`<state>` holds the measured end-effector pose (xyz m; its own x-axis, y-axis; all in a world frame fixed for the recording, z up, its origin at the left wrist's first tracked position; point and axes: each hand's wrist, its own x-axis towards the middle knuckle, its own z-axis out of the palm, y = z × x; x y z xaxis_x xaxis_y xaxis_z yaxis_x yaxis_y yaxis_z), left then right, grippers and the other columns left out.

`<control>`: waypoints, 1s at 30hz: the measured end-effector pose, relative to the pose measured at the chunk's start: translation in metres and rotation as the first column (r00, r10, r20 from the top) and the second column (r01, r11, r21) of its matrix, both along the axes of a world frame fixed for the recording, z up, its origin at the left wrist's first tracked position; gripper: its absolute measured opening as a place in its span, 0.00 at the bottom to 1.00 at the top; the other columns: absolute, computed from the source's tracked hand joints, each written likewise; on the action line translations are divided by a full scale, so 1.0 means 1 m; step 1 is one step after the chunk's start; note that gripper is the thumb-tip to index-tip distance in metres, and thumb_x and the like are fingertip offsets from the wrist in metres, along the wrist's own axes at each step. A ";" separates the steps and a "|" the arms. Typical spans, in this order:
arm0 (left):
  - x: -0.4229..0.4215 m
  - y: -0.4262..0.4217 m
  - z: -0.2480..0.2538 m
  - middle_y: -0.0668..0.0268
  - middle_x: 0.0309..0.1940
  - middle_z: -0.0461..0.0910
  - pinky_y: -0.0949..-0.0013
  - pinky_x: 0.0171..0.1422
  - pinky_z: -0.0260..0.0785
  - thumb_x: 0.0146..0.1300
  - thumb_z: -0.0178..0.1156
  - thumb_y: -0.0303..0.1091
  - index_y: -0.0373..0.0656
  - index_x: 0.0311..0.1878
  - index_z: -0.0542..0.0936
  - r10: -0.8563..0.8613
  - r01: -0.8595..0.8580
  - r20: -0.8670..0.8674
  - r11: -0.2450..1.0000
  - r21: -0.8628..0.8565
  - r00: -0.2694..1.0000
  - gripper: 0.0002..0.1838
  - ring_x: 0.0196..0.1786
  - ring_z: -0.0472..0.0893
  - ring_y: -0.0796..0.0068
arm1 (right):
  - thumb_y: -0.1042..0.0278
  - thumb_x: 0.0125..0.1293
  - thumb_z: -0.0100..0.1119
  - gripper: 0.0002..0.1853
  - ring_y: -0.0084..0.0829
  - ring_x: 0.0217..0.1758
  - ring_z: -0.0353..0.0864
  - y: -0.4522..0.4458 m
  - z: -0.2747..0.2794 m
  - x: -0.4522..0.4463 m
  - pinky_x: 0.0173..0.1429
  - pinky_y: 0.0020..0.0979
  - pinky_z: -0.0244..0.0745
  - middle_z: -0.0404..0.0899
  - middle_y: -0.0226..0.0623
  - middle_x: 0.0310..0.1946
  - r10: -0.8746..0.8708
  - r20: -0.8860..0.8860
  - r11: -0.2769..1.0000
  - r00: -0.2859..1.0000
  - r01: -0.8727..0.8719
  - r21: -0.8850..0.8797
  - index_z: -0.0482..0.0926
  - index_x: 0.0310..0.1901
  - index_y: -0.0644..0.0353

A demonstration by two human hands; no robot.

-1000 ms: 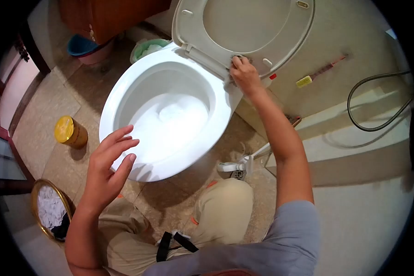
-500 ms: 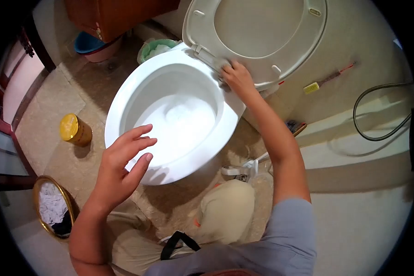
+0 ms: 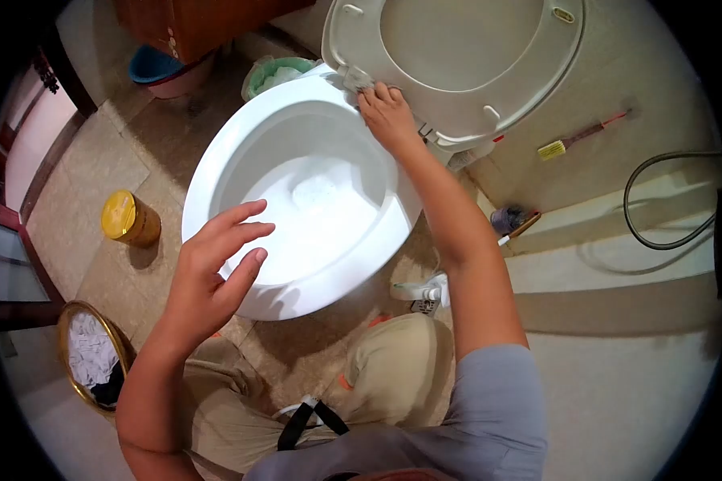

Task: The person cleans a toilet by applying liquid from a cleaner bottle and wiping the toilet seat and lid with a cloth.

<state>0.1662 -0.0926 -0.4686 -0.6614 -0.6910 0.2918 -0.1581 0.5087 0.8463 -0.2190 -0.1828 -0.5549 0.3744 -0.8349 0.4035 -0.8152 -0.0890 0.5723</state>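
I have the right hand [image 3: 387,116] holding a pale wad [image 3: 356,78] at twelve o'clock, by the base of the raised seat [image 3: 457,108]; I'd press evenly along it. The left hand [image 3: 212,260] hovers empty, fingers spread, near the toilet rim [image 3: 203,188] at nine.

One left hand [image 3: 212,260], one right hand [image 3: 387,120], one toilet [image 3: 201,191], one canister [image 3: 133,221], one hose [image 3: 658,245]

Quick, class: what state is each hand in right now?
Left hand: open, holding nothing.
Right hand: closed on a crumpled grey wad.
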 end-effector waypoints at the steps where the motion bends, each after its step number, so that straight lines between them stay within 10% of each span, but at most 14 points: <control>1: 0.000 -0.001 0.000 0.54 0.57 0.76 0.62 0.63 0.66 0.58 0.59 0.24 0.38 0.47 0.80 -0.002 0.002 -0.003 1.000 0.010 1.000 0.13 0.59 0.76 0.59 | 0.66 0.57 0.52 0.14 0.31 0.53 0.70 0.011 0.001 -0.007 0.54 0.32 0.63 0.76 0.29 0.45 0.067 0.018 0.996 0.998 -0.066 -0.068 0.77 0.45 0.57; 8: 0.007 0.001 -0.002 0.55 0.57 0.76 0.61 0.64 0.65 0.58 0.59 0.24 0.38 0.47 0.81 -0.001 0.001 0.006 1.000 0.005 1.000 0.13 0.60 0.76 0.59 | 0.69 0.57 0.51 0.11 0.34 0.48 0.72 0.111 0.011 -0.023 0.49 0.34 0.66 0.76 0.29 0.39 -0.237 0.084 0.970 0.968 0.231 0.082 0.77 0.41 0.56; 19: 0.003 0.002 -0.002 0.55 0.57 0.76 0.61 0.64 0.65 0.59 0.58 0.25 0.38 0.47 0.80 -0.017 0.016 0.015 0.999 0.033 1.000 0.13 0.60 0.75 0.59 | 0.68 0.57 0.53 0.15 0.36 0.50 0.73 0.003 -0.015 -0.009 0.51 0.39 0.69 0.77 0.29 0.44 0.065 0.293 0.990 0.954 -0.098 0.098 0.77 0.47 0.55; 30: 0.000 0.005 0.003 0.55 0.57 0.76 0.61 0.64 0.65 0.59 0.59 0.24 0.38 0.48 0.80 -0.015 0.015 -0.004 1.000 -0.003 1.000 0.13 0.60 0.75 0.59 | 0.72 0.51 0.61 0.24 0.53 0.45 0.76 0.065 0.014 -0.006 0.49 0.47 0.72 0.77 0.50 0.40 -0.322 0.601 0.942 0.731 0.188 0.277 0.74 0.53 0.47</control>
<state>0.1661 -0.0881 -0.4656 -0.6705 -0.6802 0.2963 -0.1471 0.5133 0.8455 -0.2251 -0.1181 -0.5411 -0.1473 -0.9437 0.2962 -0.9882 0.1274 -0.0855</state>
